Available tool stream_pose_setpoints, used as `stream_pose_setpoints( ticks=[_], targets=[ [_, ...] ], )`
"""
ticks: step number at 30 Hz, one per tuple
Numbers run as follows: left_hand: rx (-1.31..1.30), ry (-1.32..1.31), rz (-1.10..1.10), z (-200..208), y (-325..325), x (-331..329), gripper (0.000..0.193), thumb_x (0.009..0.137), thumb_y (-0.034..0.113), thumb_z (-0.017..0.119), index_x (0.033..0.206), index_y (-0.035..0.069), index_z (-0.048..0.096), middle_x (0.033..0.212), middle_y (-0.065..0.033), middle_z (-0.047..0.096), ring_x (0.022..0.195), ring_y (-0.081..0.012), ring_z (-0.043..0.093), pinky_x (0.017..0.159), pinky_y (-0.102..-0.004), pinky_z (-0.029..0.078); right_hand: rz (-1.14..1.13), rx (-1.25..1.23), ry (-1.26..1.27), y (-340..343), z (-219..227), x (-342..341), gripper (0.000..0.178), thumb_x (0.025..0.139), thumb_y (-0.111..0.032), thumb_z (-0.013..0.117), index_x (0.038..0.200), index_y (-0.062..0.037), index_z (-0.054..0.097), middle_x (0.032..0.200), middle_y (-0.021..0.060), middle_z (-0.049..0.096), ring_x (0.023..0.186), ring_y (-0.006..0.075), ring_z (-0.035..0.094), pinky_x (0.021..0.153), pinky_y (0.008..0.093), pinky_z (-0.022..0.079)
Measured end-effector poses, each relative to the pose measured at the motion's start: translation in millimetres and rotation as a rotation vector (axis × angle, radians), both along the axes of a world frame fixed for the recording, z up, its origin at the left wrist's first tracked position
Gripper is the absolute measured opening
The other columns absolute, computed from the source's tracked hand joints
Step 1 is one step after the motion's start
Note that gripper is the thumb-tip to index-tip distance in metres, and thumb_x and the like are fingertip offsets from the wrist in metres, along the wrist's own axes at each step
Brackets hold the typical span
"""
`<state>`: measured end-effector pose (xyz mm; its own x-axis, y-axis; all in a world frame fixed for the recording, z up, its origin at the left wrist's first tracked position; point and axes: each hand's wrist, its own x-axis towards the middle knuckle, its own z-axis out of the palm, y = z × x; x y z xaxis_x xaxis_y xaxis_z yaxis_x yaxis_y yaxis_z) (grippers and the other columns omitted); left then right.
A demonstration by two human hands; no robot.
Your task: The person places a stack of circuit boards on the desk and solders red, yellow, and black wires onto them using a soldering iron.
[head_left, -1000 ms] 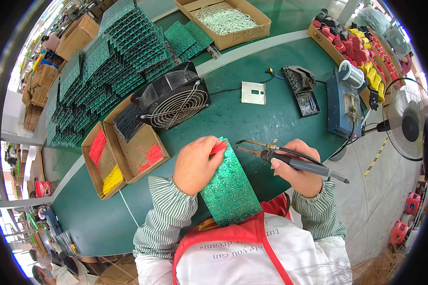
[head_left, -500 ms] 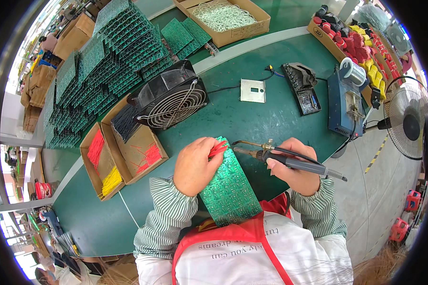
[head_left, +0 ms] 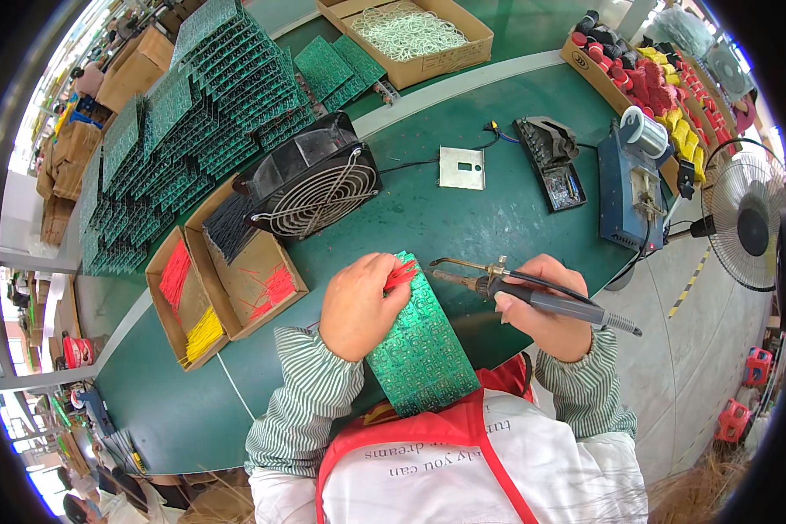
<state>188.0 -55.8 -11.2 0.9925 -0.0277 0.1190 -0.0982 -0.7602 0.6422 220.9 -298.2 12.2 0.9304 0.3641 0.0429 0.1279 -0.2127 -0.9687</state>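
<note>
Now green circuit board [head_left: 421, 345] and red wires [head_left: 400, 276] pinched in left hand [head_left: 355, 306], soldering iron [head_left: 533, 295] gripped in right hand [head_left: 546, 307].

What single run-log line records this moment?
left hand: holds green circuit board, red wires | right hand: grips soldering iron | tip: above board

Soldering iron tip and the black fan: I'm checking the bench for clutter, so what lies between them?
In the head view, only bare green tabletop lies between the soldering iron tip and the black fan; the fan's cord runs farther back.
</note>
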Motion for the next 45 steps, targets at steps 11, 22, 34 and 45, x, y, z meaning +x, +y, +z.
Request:
stream_pose_setpoints(
  ticks=[11, 22, 34, 45],
  targets=[
    [-0.041, -0.018, 0.009, 0.4, 1.1, -1.9, 0.017, 0.07, 0.009, 0.064, 0.083, -0.001, 0.059, 0.076, -0.0152, 0.06, 0.07, -0.0324, 0.059, 0.064, -0.0387, 0.047, 0.017, 0.023, 0.011, 5.7, -6.0, -1.7, 0.019, 0.076, -0.013, 0.073, 0.084, -0.0017, 0.06, 0.067, 0.0036, 0.062, 0.06, 0.0064, 0.056, 0.055, 0.022, 0.044],
    [0.002, -0.012, 0.027, -3.8, -2.7, -1.7, 0.015, 0.071, 0.01, 0.064, 0.081, 0.001, 0.059, 0.075, -0.0144, 0.059, 0.068, -0.0321, 0.059, 0.062, -0.0392, 0.047, 0.067, -0.003, -0.077, 5.1, -12.1, 1.2, 0.016, 0.076, -0.004, 0.069, 0.081, 0.0009, 0.055, 0.067, 0.007, 0.065, 0.057, 0.0101, 0.062, 0.051, 0.023, 0.048],
    [0.001, -0.012, 0.037, -0.9, -0.1, -1.8, 0.015, 0.071, 0.01, 0.064, 0.081, 0.001, 0.059, 0.074, -0.0145, 0.058, 0.068, -0.0322, 0.058, 0.062, -0.039, 0.046, -0.042, 0.052, 0.051, 0.6, -3.0, -1.9, 0.021, 0.075, -0.012, 0.075, 0.082, -0.0009, 0.059, 0.066, 0.0024, 0.061, 0.059, 0.0051, 0.055, 0.053, 0.0212, 0.043],
    [0.073, -0.137, 0.286, 16.9, 95.4, -60.3, 0.011, 0.088, 0.012, 0.061, 0.087, 0.001, 0.06, 0.065, -0.0045, 0.058, 0.056, -0.0129, 0.054, 0.053, -0.0266, 0.043, -0.025, 0.058, 0.027, -9.4, 1.7, -7.9, 0.019, 0.075, -0.009, 0.073, 0.083, -0.0004, 0.058, 0.067, 0.0036, 0.063, 0.059, 0.0064, 0.057, 0.053, 0.0207, 0.043]
  ],
)
